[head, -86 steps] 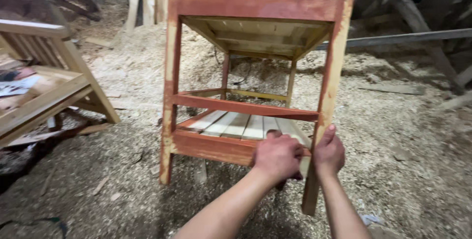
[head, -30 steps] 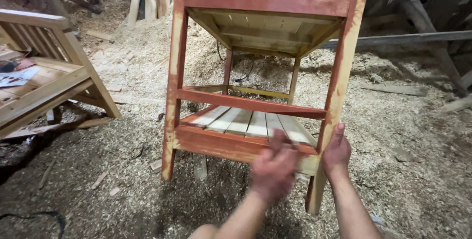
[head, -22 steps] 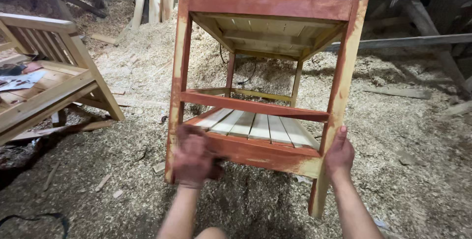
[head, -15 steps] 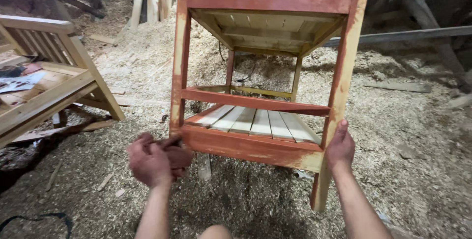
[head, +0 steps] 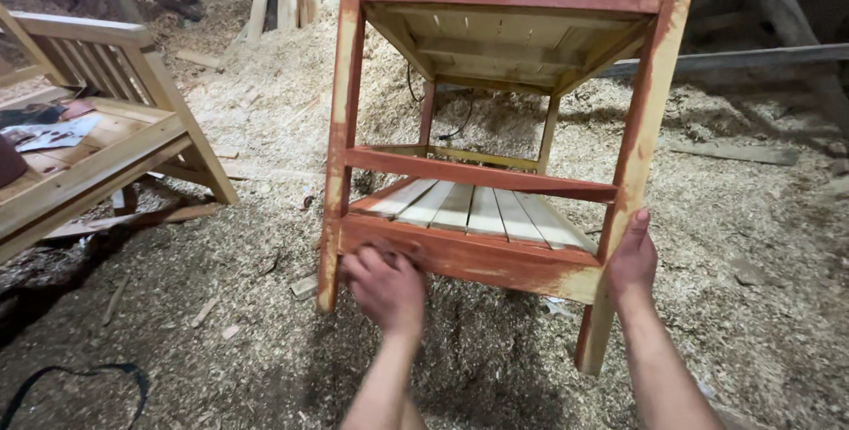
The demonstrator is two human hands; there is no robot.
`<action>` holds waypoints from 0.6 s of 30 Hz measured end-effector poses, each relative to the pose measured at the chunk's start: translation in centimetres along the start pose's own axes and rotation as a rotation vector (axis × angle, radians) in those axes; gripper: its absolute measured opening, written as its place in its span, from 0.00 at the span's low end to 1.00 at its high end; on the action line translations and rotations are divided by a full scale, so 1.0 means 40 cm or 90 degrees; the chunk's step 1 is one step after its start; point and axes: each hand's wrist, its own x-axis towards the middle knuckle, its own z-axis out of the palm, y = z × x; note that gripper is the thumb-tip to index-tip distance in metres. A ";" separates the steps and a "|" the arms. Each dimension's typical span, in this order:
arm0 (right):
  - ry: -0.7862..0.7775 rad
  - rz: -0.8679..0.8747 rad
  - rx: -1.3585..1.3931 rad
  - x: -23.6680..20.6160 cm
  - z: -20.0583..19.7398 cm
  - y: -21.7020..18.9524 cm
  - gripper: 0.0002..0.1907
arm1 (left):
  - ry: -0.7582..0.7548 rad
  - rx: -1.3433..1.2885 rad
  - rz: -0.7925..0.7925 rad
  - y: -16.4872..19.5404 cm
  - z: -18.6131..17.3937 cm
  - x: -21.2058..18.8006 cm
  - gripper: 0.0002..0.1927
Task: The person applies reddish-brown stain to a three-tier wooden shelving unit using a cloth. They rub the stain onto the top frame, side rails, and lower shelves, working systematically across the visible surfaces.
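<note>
A wooden table frame (head: 495,129) stained red stands on a floor deep in sawdust (head: 265,129), filling the middle of the view. It has 4 legs, a red top rail, a thinner red crossbar halfway down and a low shelf of pale slats (head: 478,209) behind a red bottom rail (head: 478,257).

The person's left hand (head: 385,284) presses against the left end of that bottom rail, just beside the front left leg (head: 340,147); the fingers are curled and bunched against the wood, and whether they hold anything cannot be told. The right hand (head: 632,262) lies open and flat on the front right leg (head: 637,156), where the bottom rail meets it, fingers pointing up along the wood, with no closed grip.

To the left stands an unstained wooden bench (head: 97,147) with papers lying on its seat. A black cable (head: 80,377) curves across the floor at the lower left.
</note>
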 end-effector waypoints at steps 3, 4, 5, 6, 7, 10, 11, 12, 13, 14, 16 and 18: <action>-0.003 -0.056 -0.016 -0.010 -0.005 0.003 0.46 | -0.050 -0.034 0.045 -0.010 0.010 -0.034 0.22; -0.004 -0.071 -0.029 -0.016 -0.007 0.006 0.46 | -0.084 -0.031 0.043 -0.020 0.012 -0.029 0.23; -0.005 -0.085 -0.043 -0.023 -0.008 0.010 0.45 | -0.119 -0.027 0.038 -0.032 0.014 -0.017 0.24; -0.008 -0.039 -0.086 -0.033 -0.008 0.016 0.43 | -0.132 -0.021 0.016 -0.040 0.016 -0.005 0.23; -0.011 0.006 -0.127 -0.047 -0.006 0.025 0.40 | -0.144 -0.016 -0.006 -0.049 0.016 0.010 0.22; 0.065 -0.089 -0.234 -0.065 -0.002 0.047 0.36 | -0.064 -0.002 -0.007 -0.058 0.016 0.042 0.19; 0.103 -0.158 -0.265 -0.064 0.001 0.052 0.36 | -0.017 0.004 0.004 -0.057 0.015 0.048 0.19; 0.099 -0.157 -0.263 -0.061 0.000 0.056 0.35 | 0.020 0.001 0.025 -0.057 0.013 0.056 0.18; 0.095 -0.155 -0.262 -0.058 -0.001 0.060 0.34 | 0.055 -0.001 0.047 -0.056 0.011 0.064 0.18; 0.092 -0.155 -0.260 -0.053 -0.002 0.063 0.33 | 0.092 -0.005 0.068 -0.054 0.009 0.073 0.17; 0.088 -0.145 -0.268 -0.046 -0.003 0.065 0.34 | 0.041 0.000 0.005 -0.051 0.006 0.099 0.15; 0.081 -0.157 -0.263 -0.046 -0.004 0.069 0.34 | -0.014 0.016 -0.083 -0.050 0.002 0.133 0.15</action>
